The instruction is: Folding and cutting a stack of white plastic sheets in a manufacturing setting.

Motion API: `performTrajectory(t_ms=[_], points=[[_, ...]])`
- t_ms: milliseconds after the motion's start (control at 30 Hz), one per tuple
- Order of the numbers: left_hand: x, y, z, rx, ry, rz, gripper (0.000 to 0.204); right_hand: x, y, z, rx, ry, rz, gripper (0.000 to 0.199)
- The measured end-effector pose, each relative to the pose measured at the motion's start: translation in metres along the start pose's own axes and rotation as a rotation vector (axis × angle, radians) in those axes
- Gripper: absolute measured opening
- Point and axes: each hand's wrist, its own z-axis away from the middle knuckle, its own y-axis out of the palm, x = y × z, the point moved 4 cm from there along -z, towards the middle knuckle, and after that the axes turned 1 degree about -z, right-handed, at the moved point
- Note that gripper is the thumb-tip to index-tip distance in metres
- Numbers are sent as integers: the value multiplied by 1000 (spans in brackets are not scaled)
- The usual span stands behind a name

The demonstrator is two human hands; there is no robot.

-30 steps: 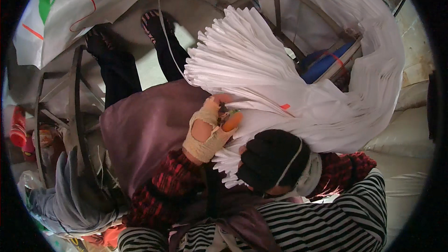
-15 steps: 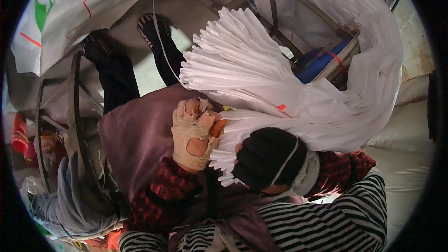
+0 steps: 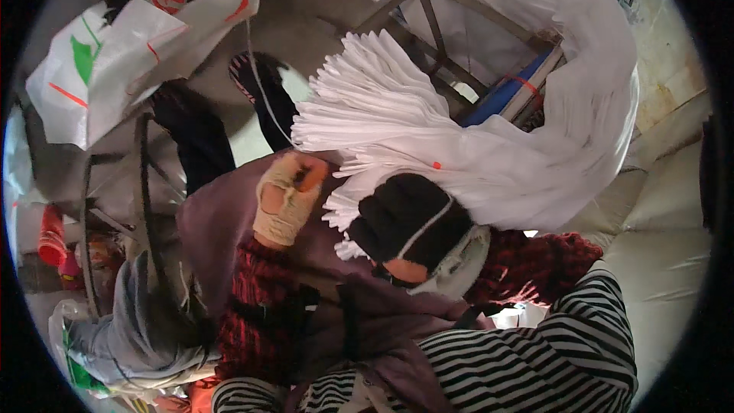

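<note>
A thick bundle of thin white sheets [image 3: 397, 118], fanned out in pleats at its left end, lies across my lap and curves away to the upper right. My right hand [image 3: 413, 222], in a black glove with a pale stripe, is closed over the near edge of the bundle; its fingertips are partly hidden. Just left of the fanned ends is my left hand [image 3: 289, 195], in a worn beige glove with holes. Its fingers are curled, and what they hold, if anything, does not show. A thin white cord [image 3: 264, 92] runs down toward the fanned ends.
A purple apron [image 3: 222, 214] covers my lap. At the upper left is a white printed plastic sheet [image 3: 145, 65]. Dark metal frames stand at left [image 3: 142, 191] and upper right [image 3: 432, 23]. Grey cloth [image 3: 145, 321] lies at lower left; cream padded material [image 3: 657, 260] is at right.
My left hand has drawn away leftward and slightly up from the bundle's edge. My right hand has shifted left and up along the sheets. The whole view has also shifted a little.
</note>
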Motion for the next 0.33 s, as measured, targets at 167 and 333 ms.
performTrajectory(t_ms=[167,333], points=[[58,3,-15,-245,-689,429,25,-12,6,8,34,77,117,16],[34,-17,-43,-303,-596,545,20,-12,4,15,-149,48,41,16]])
